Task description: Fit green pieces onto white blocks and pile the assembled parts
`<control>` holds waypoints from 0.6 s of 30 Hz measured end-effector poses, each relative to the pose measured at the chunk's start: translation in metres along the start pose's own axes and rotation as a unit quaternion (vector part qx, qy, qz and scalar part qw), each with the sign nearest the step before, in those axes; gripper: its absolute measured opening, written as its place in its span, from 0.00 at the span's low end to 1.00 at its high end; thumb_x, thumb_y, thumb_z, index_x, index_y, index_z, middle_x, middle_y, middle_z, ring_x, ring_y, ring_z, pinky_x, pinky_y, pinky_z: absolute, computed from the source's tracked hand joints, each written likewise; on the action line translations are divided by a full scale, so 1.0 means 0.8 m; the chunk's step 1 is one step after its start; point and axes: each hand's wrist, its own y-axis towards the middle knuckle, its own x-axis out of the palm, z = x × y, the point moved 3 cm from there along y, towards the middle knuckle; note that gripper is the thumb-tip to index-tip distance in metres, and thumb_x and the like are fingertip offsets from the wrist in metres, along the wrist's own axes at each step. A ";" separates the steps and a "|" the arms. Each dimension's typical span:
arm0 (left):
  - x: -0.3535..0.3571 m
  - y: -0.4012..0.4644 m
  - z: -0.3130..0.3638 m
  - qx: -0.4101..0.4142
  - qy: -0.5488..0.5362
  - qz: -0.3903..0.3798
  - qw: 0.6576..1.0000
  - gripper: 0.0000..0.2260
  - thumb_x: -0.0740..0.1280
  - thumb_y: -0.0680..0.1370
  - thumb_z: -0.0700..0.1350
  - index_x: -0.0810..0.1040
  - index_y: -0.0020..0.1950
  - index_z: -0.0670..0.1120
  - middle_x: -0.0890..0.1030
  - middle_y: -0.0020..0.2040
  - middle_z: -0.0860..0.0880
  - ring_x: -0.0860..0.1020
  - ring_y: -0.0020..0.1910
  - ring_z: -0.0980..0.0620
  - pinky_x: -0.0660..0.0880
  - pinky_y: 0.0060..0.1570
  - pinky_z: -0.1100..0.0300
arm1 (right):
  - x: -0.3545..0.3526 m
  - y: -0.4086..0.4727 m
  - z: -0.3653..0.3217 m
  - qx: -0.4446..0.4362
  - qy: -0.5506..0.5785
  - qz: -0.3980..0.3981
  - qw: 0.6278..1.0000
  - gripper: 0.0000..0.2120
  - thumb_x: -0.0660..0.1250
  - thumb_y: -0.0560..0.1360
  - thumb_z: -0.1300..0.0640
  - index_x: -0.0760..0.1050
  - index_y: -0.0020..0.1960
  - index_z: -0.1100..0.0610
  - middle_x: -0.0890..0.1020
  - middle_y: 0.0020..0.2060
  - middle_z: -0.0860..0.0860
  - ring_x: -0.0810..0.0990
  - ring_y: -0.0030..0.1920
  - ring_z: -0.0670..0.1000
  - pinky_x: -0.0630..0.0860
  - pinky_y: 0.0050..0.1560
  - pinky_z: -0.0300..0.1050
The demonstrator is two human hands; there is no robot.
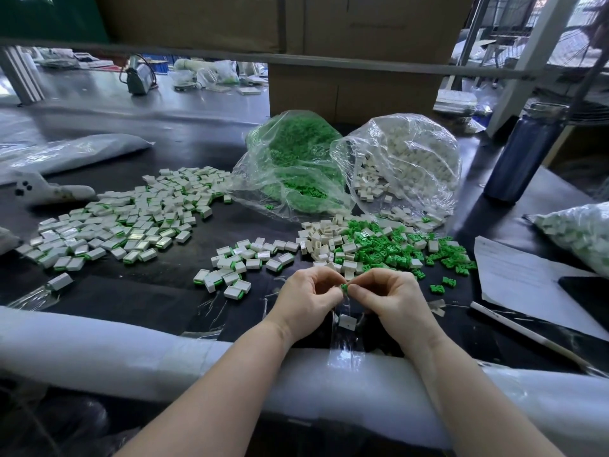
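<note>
Two clear plastic bags lie open on the dark worktable [138, 291]: the green-piece bag [290, 159] holds green pieces, the white-block bag [405, 159] holds white blocks, both spilling into a mixed loose heap [379, 245]. Assembled parts [112, 219] spread to the left. Near the table edge, the left hand [306, 298] and right hand [392, 298] meet with curled fingers, pinching a green piece [344, 287] between them, perhaps with a block hidden behind.

We see a dark blue bottle [524, 153] standing at the far right, white paper sheets [520, 278] near it, cardboard boxes [356, 90] behind, and a white pen [524, 331] lying near right.
</note>
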 end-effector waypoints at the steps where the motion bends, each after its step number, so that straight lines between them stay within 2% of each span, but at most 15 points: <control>1: 0.000 0.000 0.000 -0.002 -0.013 -0.003 1.000 0.07 0.66 0.73 0.35 0.80 0.43 0.46 0.81 0.41 0.47 0.78 0.41 0.51 0.76 0.50 0.54 | 0.000 0.000 0.000 -0.001 0.004 0.001 1.000 0.10 0.71 0.70 0.66 0.80 0.34 0.53 0.80 0.27 0.45 0.76 0.28 0.40 0.72 0.32 0.32; 5: -0.002 -0.002 0.004 0.008 -0.036 -0.004 0.999 0.09 0.66 0.74 0.34 0.79 0.42 0.48 0.77 0.47 0.46 0.77 0.43 0.55 0.75 0.48 0.64 | 0.000 0.002 0.004 0.019 0.033 0.004 0.999 0.04 0.69 0.73 0.63 0.79 0.41 0.56 0.81 0.33 0.48 0.79 0.36 0.47 0.79 0.39 0.44; 6: -0.001 -0.002 0.005 0.012 -0.037 -0.007 0.999 0.09 0.67 0.74 0.35 0.79 0.43 0.49 0.76 0.49 0.46 0.77 0.44 0.55 0.75 0.50 0.66 | 0.002 0.002 0.005 0.029 0.052 -0.008 0.998 0.03 0.67 0.74 0.63 0.79 0.44 0.57 0.82 0.35 0.48 0.80 0.38 0.47 0.80 0.40 0.44; 9: 0.000 -0.004 0.008 0.014 -0.055 -0.021 0.998 0.06 0.67 0.75 0.36 0.79 0.45 0.47 0.72 0.52 0.45 0.77 0.48 0.52 0.76 0.55 0.60 | 0.010 0.002 0.003 0.051 0.096 -0.065 0.992 0.06 0.64 0.75 0.60 0.79 0.48 0.57 0.83 0.35 0.47 0.81 0.38 0.44 0.77 0.39 0.36; 12: 0.001 -0.005 0.010 0.018 -0.054 -0.035 0.998 0.08 0.67 0.75 0.37 0.79 0.44 0.51 0.70 0.54 0.45 0.77 0.51 0.50 0.76 0.56 0.58 | 0.011 0.001 0.001 0.058 0.089 -0.100 0.989 0.08 0.62 0.76 0.60 0.80 0.45 0.60 0.81 0.31 0.47 0.79 0.34 0.42 0.75 0.37 0.32; 15: 0.002 -0.006 0.011 0.014 -0.055 -0.049 0.997 0.08 0.67 0.75 0.36 0.78 0.45 0.51 0.70 0.56 0.43 0.77 0.53 0.44 0.76 0.56 0.54 | 0.010 0.001 0.003 0.068 0.088 -0.105 0.988 0.07 0.63 0.76 0.62 0.79 0.45 0.63 0.81 0.32 0.49 0.79 0.34 0.42 0.74 0.36 0.32; 18: 0.003 -0.006 0.011 0.014 -0.041 -0.052 0.998 0.09 0.67 0.75 0.35 0.79 0.46 0.50 0.70 0.56 0.43 0.76 0.53 0.41 0.75 0.57 0.51 | 0.009 0.001 0.004 0.074 0.100 -0.105 0.987 0.04 0.64 0.75 0.63 0.78 0.45 0.59 0.81 0.34 0.51 0.79 0.34 0.43 0.75 0.37 0.34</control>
